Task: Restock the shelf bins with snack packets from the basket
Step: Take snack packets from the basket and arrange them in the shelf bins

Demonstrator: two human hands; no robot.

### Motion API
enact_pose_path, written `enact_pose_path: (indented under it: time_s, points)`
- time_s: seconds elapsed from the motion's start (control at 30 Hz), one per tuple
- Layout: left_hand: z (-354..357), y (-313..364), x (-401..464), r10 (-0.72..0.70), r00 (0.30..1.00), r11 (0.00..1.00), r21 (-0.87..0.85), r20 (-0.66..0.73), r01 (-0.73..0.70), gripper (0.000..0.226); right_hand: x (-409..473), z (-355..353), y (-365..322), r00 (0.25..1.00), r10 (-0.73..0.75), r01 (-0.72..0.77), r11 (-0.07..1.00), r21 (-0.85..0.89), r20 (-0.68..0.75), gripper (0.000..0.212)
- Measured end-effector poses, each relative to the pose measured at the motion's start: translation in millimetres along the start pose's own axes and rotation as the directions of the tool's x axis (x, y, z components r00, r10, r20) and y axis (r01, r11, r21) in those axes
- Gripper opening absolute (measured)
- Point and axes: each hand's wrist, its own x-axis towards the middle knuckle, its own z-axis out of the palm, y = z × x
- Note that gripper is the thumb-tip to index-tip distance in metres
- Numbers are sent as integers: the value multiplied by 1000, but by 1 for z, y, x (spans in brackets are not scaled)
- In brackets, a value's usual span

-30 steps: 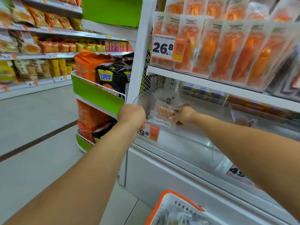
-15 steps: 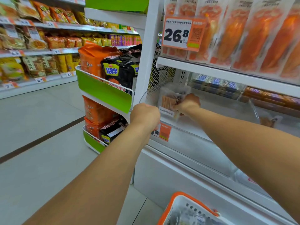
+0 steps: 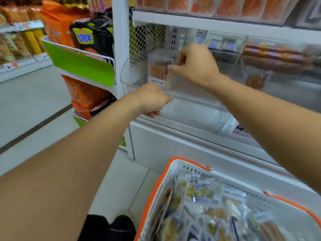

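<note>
A clear shelf bin (image 3: 196, 108) runs along the lower shelf. My left hand (image 3: 152, 99) grips its front edge at the left end, fingers curled over the rim. Inside the bin stands a clear snack packet (image 3: 159, 72) with orange sticks, upright against the left wall. My right hand (image 3: 194, 64) reaches into the bin and pinches that packet's right edge. At the bottom, a white basket (image 3: 175, 169) with an orange rim holds several clear snack packets.
A white upright post (image 3: 120, 49) stands left of the bin. Beyond it, a green-fronted wire rack (image 3: 81, 61) holds orange and black bags. Neighbouring bins (image 3: 278, 56) to the right hold sausage-like packs. Grey floor (image 3: 29, 105) lies to the left; my dark shoes (image 3: 107, 226) show below.
The view has tilted down, so the basket shows fully. My right hand has shifted up along the packet to its right edge. My left hand stays on the bin's front edge.
</note>
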Motion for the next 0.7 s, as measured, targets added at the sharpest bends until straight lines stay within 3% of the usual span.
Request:
enact_pose_path:
  time_s: [0.07, 0.13, 0.17, 0.23, 0.3, 0.33, 0.37, 0.43, 0.47, 0.57, 0.7]
  points:
    - [20, 2, -6, -1, 970, 974, 218, 245, -54, 31, -51, -21, 2, 992, -101, 102, 995, 14, -74, 34]
    - [41, 5, -14, -50, 900, 919, 374, 434, -129, 28, -109, -26, 13, 991, -111, 118, 990, 81, -78, 33]
    - [52, 7, -17, -85, 859, 891, 424, 505, -161, 25, -139, -21, 24, 995, -100, 102, 988, 113, -23, 33]
    - [70, 8, -21, -152, 790, 856, 478, 595, -195, 22, -194, 2, 49, 965, -28, 2, 995, 100, 262, 30]
    - [82, 10, -23, -178, 765, 833, 508, 619, -217, 26, -241, 30, 70, 805, 124, -166, 986, 20, 580, 28]
    - [85, 12, -23, -175, 766, 823, 519, 619, -231, 27, -261, 43, 76, 724, 169, -247, 969, 24, 669, 32]
    - [88, 14, -24, -164, 770, 814, 526, 617, -248, 27, -276, 57, 81, 690, 158, -258, 965, 37, 706, 42]
    - [93, 18, -25, -136, 778, 807, 524, 614, -273, 28, -297, 82, 83, 677, 59, -77, 997, -9, 733, 70]
    - [95, 21, -25, -125, 778, 808, 519, 615, -280, 28, -302, 93, 82, 690, 36, 22, 997, -71, 723, 73]
    - [96, 24, -28, -115, 775, 815, 505, 621, -284, 28, -296, 105, 78, 764, 11, 76, 991, -106, 645, 38]
    - [85, 22, -27, -114, 777, 836, 483, 619, -262, 36, -262, 72, 87, 801, -65, -10, 992, 123, 595, 12]
